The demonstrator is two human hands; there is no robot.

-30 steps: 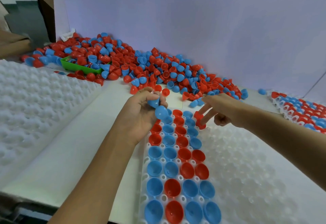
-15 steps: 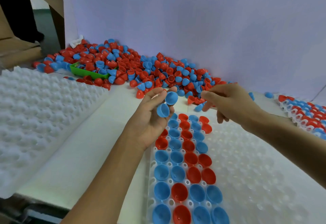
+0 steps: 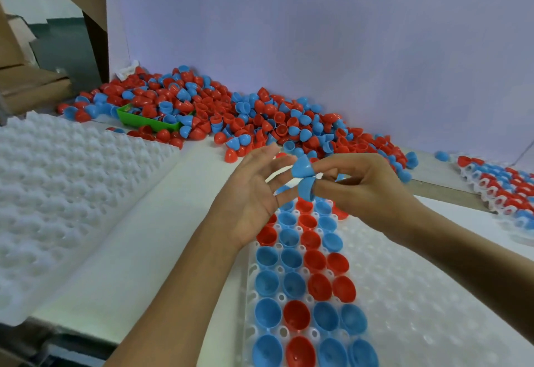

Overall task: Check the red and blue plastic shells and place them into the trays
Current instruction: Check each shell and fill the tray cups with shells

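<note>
Above the far end of the white tray (image 3: 419, 294), my right hand (image 3: 364, 190) pinches two blue shells (image 3: 304, 177), one over the other, while my left hand (image 3: 254, 190) is released, its fingers straight and close beside them. Under my hands, red and blue shells fill four columns of the tray, and behind it the loose pile of shells (image 3: 260, 118) lies against the white wall (image 3: 318, 48).

Two bare forearms reaching in from the lower edge, no sleeves in sight, no watch, bracelet or ring, no gloves, left hand (image 3: 248, 193) and right hand (image 3: 364, 190) uncovered, slender fingers (image 3: 332, 166), short plain nails, wrists bare
</note>
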